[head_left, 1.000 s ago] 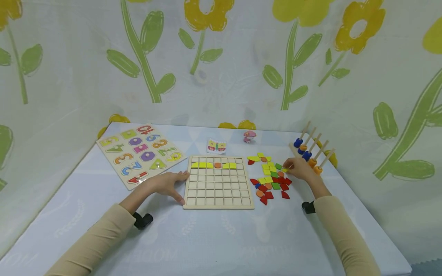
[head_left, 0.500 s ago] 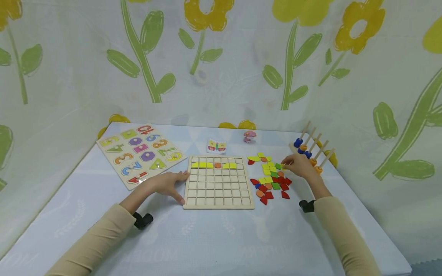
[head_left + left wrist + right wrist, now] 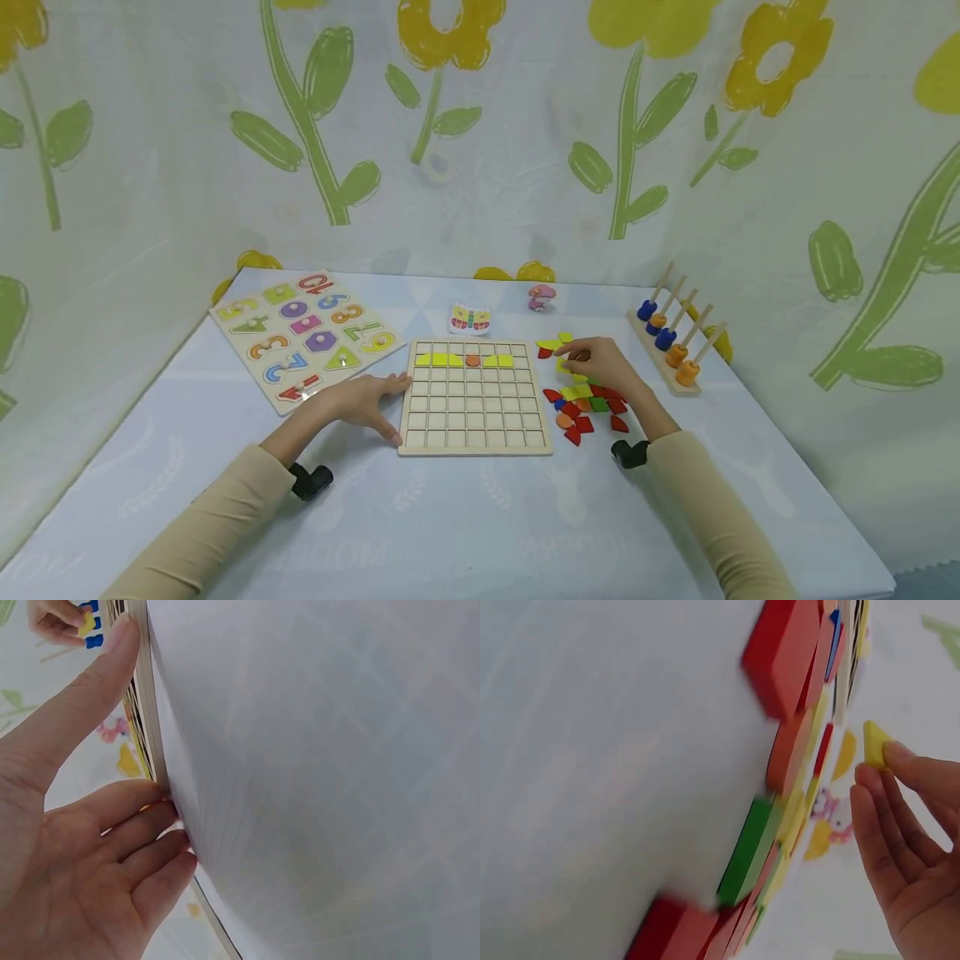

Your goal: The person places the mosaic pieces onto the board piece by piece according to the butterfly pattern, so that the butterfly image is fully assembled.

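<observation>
My left hand point(image 3: 363, 404) rests at the left edge of a wooden grid board point(image 3: 480, 410), thumb at the near corner and fingertips farther up, fingers fairly straight. Several yellow pieces point(image 3: 498, 361) and one orange disc point(image 3: 472, 360) lie in a row near the board's far side. Between thumb and fingertips, my right hand point(image 3: 597, 360) pinches a small yellow piece point(image 3: 874, 745), held up over the loose pieces to the right of the board. Part of the scattered pile of red, green, orange and yellow pieces point(image 3: 584, 424) is hidden under that hand.
A number puzzle board point(image 3: 296, 329) lies at the left. Behind the grid board are a butterfly card point(image 3: 470, 318) and a pink figurine point(image 3: 542, 297). At the right stands a peg stacker point(image 3: 663, 348) with blue and orange beads.
My right hand has moved left from the pile's right side, bringing the yellow piece toward the board. The left hand and the board stay where they were.
</observation>
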`<state>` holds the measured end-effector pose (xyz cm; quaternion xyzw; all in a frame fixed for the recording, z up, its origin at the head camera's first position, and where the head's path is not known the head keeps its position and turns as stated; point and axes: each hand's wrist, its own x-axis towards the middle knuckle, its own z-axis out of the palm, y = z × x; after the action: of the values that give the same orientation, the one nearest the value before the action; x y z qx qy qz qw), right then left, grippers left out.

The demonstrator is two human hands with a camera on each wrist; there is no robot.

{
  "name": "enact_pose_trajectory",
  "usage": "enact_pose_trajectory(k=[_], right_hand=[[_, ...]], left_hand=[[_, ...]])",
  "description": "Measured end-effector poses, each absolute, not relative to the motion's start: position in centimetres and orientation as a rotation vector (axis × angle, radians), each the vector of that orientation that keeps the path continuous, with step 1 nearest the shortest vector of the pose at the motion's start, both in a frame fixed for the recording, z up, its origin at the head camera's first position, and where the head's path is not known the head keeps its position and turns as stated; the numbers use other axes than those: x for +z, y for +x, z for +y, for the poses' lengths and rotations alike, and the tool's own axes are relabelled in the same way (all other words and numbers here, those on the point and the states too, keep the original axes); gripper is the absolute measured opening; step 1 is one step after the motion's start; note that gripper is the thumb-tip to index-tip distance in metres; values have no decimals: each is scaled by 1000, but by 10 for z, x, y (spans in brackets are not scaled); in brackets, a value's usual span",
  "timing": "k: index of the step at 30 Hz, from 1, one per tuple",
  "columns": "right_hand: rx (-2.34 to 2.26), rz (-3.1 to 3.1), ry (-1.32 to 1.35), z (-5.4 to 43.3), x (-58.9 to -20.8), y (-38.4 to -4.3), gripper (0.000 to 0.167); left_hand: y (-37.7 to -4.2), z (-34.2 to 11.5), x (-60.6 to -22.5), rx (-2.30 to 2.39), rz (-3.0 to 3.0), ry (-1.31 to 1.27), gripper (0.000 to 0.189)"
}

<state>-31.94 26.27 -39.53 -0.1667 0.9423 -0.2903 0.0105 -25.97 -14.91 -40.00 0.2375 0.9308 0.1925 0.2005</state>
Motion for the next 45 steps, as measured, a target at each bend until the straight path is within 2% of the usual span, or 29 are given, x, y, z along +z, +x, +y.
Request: enact_pose_trajectory(k=[12, 18, 24, 31, 45], right_hand=[[-922, 2817, -754, 216, -394, -334, 20], [-826, 2808, -771, 198, -391, -342, 19], [-776, 2790, -739, 191, -390, -347, 17], [-818, 2772, -850, 191, -389, -349, 9], [-765, 2762, -681, 193, -385, -356, 10]], left_hand=[[-259, -150, -401, 549, 2603, 673, 103], [-260, -150, -402, 558, 2602, 704, 104], [-261, -149, -401, 555, 2607, 702, 103], [-260, -149, -400, 557, 2611, 690, 103], [-261, -150, -402, 552, 2602, 691, 103]])
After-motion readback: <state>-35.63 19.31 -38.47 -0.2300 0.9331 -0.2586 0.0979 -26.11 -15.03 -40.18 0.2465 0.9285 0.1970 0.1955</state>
